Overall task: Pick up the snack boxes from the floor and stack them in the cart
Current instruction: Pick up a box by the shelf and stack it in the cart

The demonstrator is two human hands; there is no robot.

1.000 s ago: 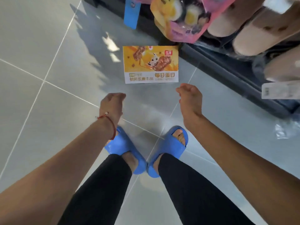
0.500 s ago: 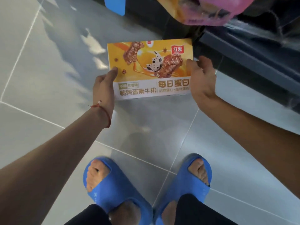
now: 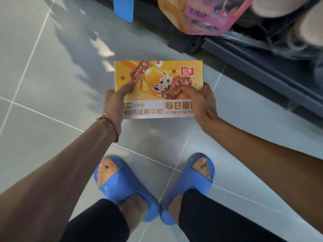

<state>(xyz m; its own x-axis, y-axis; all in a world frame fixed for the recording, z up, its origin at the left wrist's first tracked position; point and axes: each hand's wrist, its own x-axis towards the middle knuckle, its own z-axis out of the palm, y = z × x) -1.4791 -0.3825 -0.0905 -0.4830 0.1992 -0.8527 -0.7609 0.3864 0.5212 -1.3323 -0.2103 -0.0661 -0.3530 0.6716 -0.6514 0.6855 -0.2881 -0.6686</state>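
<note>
A flat orange and white snack box (image 3: 157, 74) with a quail-egg picture hangs above the grey tiled floor, held between both hands. My left hand (image 3: 114, 102) grips its left edge, thumb lying across the printed top. My right hand (image 3: 201, 102) grips the right edge the same way, thumb on top, covering the box's lower right corner. A red string bracelet circles my left wrist. No cart is in view.
A dark shelf base (image 3: 253, 55) runs along the top right, with a pink and yellow snack bag (image 3: 201, 14) hanging over it and a blue tag (image 3: 123, 7) to its left. My feet in blue slides (image 3: 122, 186) stand on the tiles (image 3: 43, 84) below the box.
Both hands reached down to the box on the floor, took its side edges, and now hold it with thumbs on top, lifted nearer to me.
</note>
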